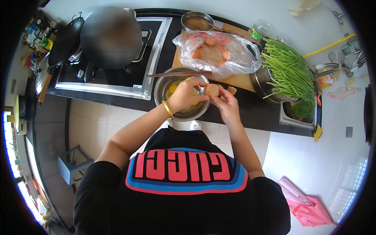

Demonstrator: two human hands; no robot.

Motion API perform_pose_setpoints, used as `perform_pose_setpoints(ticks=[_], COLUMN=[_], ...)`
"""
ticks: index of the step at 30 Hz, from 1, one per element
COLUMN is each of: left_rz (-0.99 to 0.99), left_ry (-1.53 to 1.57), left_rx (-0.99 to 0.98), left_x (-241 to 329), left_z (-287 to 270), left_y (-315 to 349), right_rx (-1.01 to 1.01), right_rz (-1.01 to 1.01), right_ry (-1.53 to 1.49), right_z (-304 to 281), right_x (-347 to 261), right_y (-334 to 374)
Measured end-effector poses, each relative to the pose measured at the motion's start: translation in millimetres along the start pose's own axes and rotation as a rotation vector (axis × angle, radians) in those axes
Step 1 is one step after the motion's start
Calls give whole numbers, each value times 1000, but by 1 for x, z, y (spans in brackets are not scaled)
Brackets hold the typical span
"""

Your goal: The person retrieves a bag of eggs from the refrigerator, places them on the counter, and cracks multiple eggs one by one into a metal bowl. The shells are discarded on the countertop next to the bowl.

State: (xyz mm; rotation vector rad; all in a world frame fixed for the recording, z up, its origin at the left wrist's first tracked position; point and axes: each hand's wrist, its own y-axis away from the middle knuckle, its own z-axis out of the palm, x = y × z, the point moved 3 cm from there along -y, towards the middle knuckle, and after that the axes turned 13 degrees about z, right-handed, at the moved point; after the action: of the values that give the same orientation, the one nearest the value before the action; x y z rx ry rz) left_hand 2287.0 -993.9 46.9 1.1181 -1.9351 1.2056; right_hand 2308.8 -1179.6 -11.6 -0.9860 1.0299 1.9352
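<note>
A brown eggshell is held over the right side of a metal bowl. My right hand pinches it between thumb and fingers. My left hand, with a gold bangle at the wrist, reaches over the bowl, its closed fingers against the shell's left side. Yellow egg yolk shows in the bowl, partly hidden by my left hand. A pair of chopsticks lies across the bowl's far rim. Another brown shell piece shows just behind my right fingers; its support is hidden.
A clear plastic bag with several eggs lies on a wooden cutting board. Behind it stands a metal pan. Long green vegetables are heaped at the right by the sink. A wok rests on the stove at left.
</note>
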Motion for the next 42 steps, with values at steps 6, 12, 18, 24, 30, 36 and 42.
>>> perform_pose_setpoints(ticks=[6,12,18,24,30,36,42], left_rz=[-24,-32,83,207,230,206,68], left_ry=[-95,-391,-767,-811,-856,-694,-704], left_rx=[-322,-468,-698,-613,-586,-139,94], left_x=[-15,-18,-18,-15,-17,9,0], left_z=[55,88,105,108,108,52,1], left_y=[-12,0,-5,-8,-9,-3,43], right_rx=[107,165,249,370,507,486,98], right_rz=[150,219,167,-47,-57,-585,-556], right_ry=[33,-10,108,437,610,753,1120], right_z=[-62,-83,-87,-95,-97,-36,31], right_x=[17,60,63,70,58,-45,-82], right_y=[27,32,24,13,17,14,-130])
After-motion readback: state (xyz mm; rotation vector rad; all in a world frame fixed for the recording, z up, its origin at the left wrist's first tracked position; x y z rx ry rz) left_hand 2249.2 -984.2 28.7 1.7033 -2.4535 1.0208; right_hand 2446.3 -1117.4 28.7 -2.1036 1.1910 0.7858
